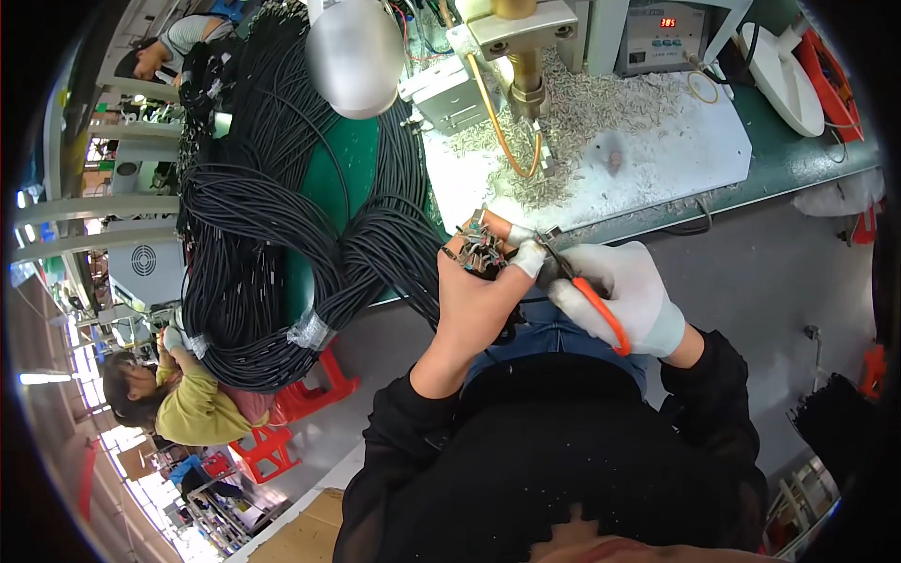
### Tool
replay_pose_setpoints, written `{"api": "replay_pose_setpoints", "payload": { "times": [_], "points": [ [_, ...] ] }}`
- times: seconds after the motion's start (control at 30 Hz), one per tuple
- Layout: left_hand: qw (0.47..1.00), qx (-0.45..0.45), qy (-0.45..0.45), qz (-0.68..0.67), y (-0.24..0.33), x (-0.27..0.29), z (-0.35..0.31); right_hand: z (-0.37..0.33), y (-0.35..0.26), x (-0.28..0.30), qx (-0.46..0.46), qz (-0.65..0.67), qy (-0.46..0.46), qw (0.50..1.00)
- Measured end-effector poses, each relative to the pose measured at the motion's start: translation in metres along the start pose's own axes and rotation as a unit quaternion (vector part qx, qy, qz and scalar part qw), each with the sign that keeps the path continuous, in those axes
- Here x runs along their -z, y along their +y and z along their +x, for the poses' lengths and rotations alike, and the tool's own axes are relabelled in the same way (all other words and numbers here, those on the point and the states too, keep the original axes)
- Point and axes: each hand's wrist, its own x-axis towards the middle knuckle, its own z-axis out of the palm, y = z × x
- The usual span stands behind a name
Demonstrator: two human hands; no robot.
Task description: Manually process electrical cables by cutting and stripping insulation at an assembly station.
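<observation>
My left hand (474, 305), with white wraps on its thumb and a fingertip, is closed round a bunch of black cable ends (481, 250). Small metal and coloured tips stick up from the bunch. My right hand (643, 291), in a white glove, grips a pair of orange-handled cutting pliers (603, 317). The dark jaws of the pliers are beside my left thumb, close to the cable ends. Whether the jaws touch a cable cannot be made out. Both hands are above my lap, in front of the bench edge.
Thick coils of black cable (263, 220) cover the bench's left side. A white board (676, 141) strewn with metal bits lies under a machine with a brass-coloured shaft (527, 84). A white lamp (353, 61) hangs nearby. A control box (662, 39) stands behind. A person in yellow-green (202, 408) sits left.
</observation>
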Motion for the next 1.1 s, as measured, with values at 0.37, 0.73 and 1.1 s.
{"api": "replay_pose_setpoints", "payload": {
  "times": [0.37,0.73,1.1],
  "points": [
    [0.987,-0.018,0.039,0.152,-0.005,-0.012,0.009,0.004,0.019,-0.014,0.108,-0.135,0.187,0.967],
    [0.99,0.011,0.022,0.141,0.0,-0.011,0.011,-0.001,0.025,-0.018,0.034,-0.05,0.123,0.991],
    [0.982,0.149,-0.056,-0.103,0.024,0.021,0.078,0.056,0.019,0.056,-0.084,0.15,0.055,0.984]
  ]
}}
